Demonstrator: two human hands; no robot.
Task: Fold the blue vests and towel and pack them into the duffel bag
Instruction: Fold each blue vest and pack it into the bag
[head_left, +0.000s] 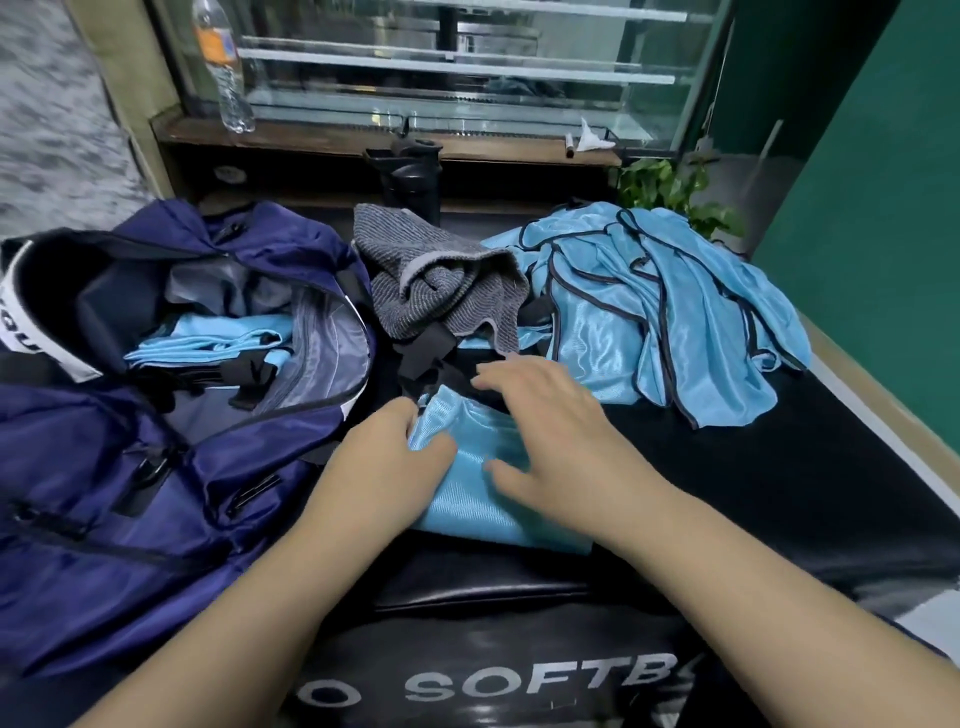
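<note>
**Hands on a folded vest, bag open alongside**

Folded blue vest (483, 493) flat on the black padded surface (779, 493), right in front, between both hands. Left hand (400, 452) at the vest's left edge, fingers curled over the fabric and thumb on top, pinching it. Right hand (550, 415) spread over the vest's far right part, fingers straight and slightly apart, palm down, gripping nothing; somewhat blurred.

Navy duffel bag (130, 493) to the left, just beside the vest, unzipped and gaping. Inside, already packed: another folded blue vest (208, 340) with black trim, lying on the grey lining.

Grey towel (441, 280) crumpled in a heap beyond the hands, between the bag and the loose pile. Pile of unfolded blue vests (660, 312) to the right of the towel, rumpled, dark edging showing, draped across the padded surface.

Farther back: black bottle (413, 176) upright behind the towel, clear water bottle (223, 67) standing on a wooden ledge at upper left, green plant (670, 187) behind the pile. White lettering "SOFTB" (545, 680) on the black pad nearest the camera.
</note>
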